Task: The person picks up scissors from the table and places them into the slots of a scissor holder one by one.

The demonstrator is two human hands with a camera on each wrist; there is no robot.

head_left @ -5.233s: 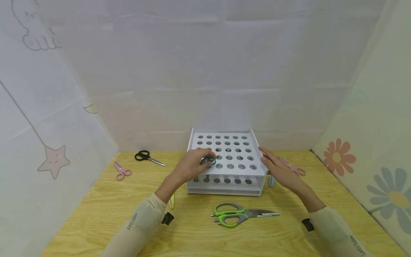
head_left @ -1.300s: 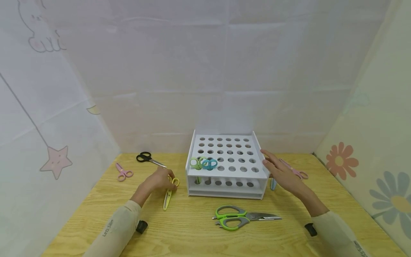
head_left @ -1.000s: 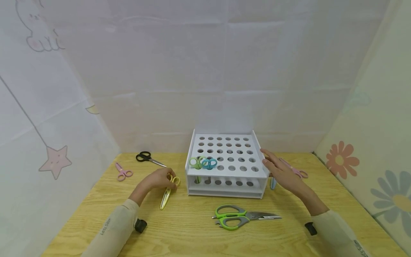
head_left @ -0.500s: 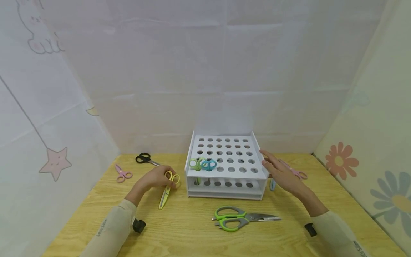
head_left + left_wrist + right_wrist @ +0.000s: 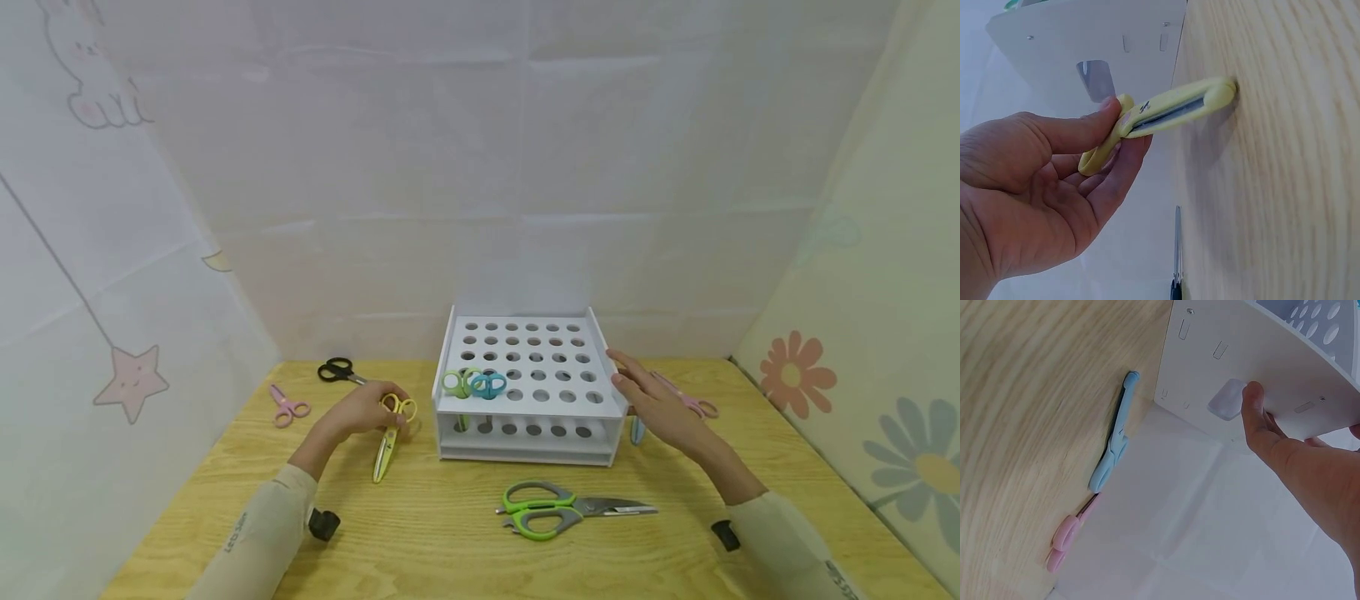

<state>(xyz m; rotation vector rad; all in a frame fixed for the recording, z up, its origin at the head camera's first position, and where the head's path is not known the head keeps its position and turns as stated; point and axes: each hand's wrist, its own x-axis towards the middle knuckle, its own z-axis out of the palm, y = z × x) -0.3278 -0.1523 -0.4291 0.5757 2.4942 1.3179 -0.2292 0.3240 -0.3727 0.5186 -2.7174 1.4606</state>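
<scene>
Between thumb and fingers, my left hand (image 5: 367, 408) pinches yellow scissors (image 5: 1172, 109) by their handle loops. The loops are raised and the covered blades slope down to the tabletop, left of a white rack (image 5: 525, 407) with rows of round holes. Green scissors (image 5: 456, 383) and teal scissors (image 5: 489, 386) stand blades-down in the rack's front-left holes. My right hand (image 5: 656, 404) rests against the rack's right side wall, fingers extended; in the right wrist view one fingertip touches the panel beside its cutout.
Large green-grey kitchen scissors (image 5: 540, 507) lie in front of the rack. Black scissors (image 5: 337, 369) and pink scissors (image 5: 287, 408) lie at the left. Light-blue scissors (image 5: 1113, 440) and another pink pair (image 5: 1066, 534) lie right of the rack.
My left hand has left the teal scissors standing in the rack, moved left and taken hold of the yellow scissors, whose loops have lifted and tip swung left. My right hand stays put.
</scene>
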